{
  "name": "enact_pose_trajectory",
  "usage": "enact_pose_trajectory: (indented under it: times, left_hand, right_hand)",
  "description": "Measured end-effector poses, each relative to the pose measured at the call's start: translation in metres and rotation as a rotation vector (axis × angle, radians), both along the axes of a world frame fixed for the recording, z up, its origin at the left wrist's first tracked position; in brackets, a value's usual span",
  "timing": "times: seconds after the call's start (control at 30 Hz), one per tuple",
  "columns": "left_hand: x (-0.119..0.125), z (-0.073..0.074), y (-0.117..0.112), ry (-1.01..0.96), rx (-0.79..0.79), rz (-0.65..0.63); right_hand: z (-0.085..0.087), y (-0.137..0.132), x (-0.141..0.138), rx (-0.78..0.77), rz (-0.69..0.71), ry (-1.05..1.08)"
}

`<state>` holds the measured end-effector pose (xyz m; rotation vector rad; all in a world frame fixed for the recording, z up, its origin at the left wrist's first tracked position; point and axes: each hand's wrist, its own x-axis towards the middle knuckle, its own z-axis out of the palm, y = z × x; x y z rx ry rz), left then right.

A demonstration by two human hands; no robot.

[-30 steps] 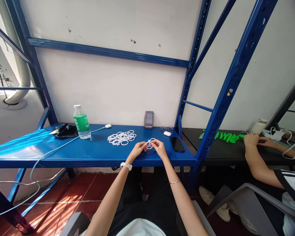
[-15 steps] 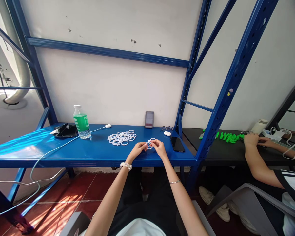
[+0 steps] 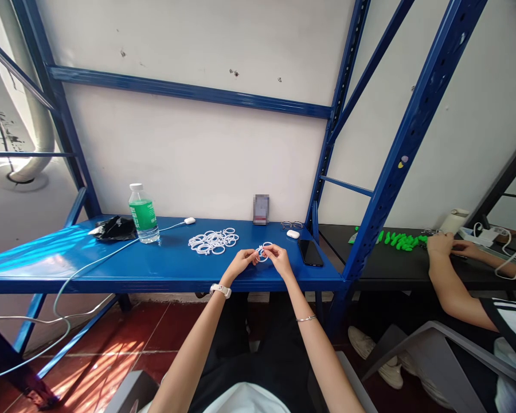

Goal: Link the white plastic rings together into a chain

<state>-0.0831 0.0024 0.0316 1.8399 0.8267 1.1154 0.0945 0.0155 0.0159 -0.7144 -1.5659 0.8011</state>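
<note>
Between my hands, just above the front part of the blue table (image 3: 172, 267), are white plastic rings (image 3: 262, 258), small and partly covered by fingers. My left hand (image 3: 241, 263) pinches them from the left, a white watch on its wrist. From the right, my right hand (image 3: 279, 261) grips them between thumb and fingers; a thin bracelet circles that forearm. How the rings join is too small to make out. A heap of similar white rings (image 3: 214, 241) lies on the table, left of and beyond my hands.
A water bottle (image 3: 143, 215) stands at the left beside a black plastic bag (image 3: 114, 228) and a white cable (image 3: 98, 252). On the right lie a black phone (image 3: 310, 253), a white case (image 3: 293, 234) and glasses (image 3: 292, 225). A co-worker's hands (image 3: 441, 245) are near green pieces (image 3: 402, 240).
</note>
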Motion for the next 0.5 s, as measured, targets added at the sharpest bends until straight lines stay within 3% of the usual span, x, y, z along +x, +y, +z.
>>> enact_pose_trajectory:
  times: [0.5]
  left_hand:
    - [-0.0002, 0.0001, -0.0018, 0.039, 0.011, 0.026]
  right_hand:
    - [-0.002, 0.0016, 0.0006, 0.005, 0.007, -0.026]
